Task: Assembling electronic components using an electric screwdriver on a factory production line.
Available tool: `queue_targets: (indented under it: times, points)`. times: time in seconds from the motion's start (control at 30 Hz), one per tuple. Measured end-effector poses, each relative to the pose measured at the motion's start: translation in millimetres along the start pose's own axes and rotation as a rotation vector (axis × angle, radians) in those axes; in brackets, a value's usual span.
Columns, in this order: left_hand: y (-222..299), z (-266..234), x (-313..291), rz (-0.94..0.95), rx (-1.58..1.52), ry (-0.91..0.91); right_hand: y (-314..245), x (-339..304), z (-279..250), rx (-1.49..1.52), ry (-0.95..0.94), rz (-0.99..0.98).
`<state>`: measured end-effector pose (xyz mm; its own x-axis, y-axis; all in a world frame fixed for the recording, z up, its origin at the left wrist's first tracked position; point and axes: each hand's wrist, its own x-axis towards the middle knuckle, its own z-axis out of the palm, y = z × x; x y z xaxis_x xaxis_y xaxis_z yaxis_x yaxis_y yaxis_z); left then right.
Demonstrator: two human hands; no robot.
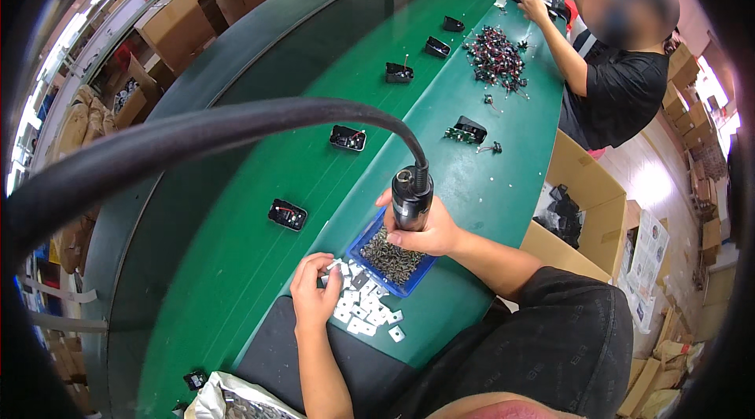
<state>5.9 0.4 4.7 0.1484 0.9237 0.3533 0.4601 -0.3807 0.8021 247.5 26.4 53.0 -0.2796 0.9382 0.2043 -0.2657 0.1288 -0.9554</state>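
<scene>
My right hand [429,232] is wrapped round a black electric screwdriver [412,203], held upright with its cable arching up to the left. Its lower end is hidden behind the hand, above a blue tray [406,291] full of small dark screws [391,260]. To the left of the tray, my left hand [313,293] has its fingers curled at the edge of a pile of small white square plates [364,310]. The fingertips and thumb come close together there; whatever they pinch is too small to make out.
Open black housings [288,215] stand along the green conveyor [236,277]. Farther up the bench are a heap of wired parts [497,57] and a black housing with a circuit board [469,130]. A cardboard box [586,183] stands at right, near a co-worker [629,89]. A black mat [314,356] lies near me.
</scene>
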Motion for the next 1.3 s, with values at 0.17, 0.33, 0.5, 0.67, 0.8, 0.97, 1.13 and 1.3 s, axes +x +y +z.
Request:
queue_targets:
  times: [0.17,0.33,0.5,0.67,0.8,0.97,1.13,1.3]
  points:
    - [4,0,1,-0.024,0.004,-0.006,0,0,-1,0.000,0.001,0.000]
    - [1,0,0,-0.030,0.002,-0.025,-3,1,1,-0.012,0.006,0.001]
    - [-1,-1,-1,0.036,0.115,-0.017,0,1,0,-0.004,0.000,-0.008]
    - [-1,3,0,-0.030,0.068,0.026,-1,0,0,-0.008,0.002,-0.004]
    - [-2,4,1,-0.135,0.080,0.036,-3,2,0,0.004,0.009,0.004]
    - [-7,6,3,-0.101,0.123,0.052,-1,2,-1,-0.025,0.010,-0.008]
    - [-4,4,2,-0.078,0.222,0.064,-2,1,0,-0.007,0.009,0.007]
    - [-6,5,2,-0.130,0.258,0.099,1,0,-1,-0.009,0.001,-0.022]
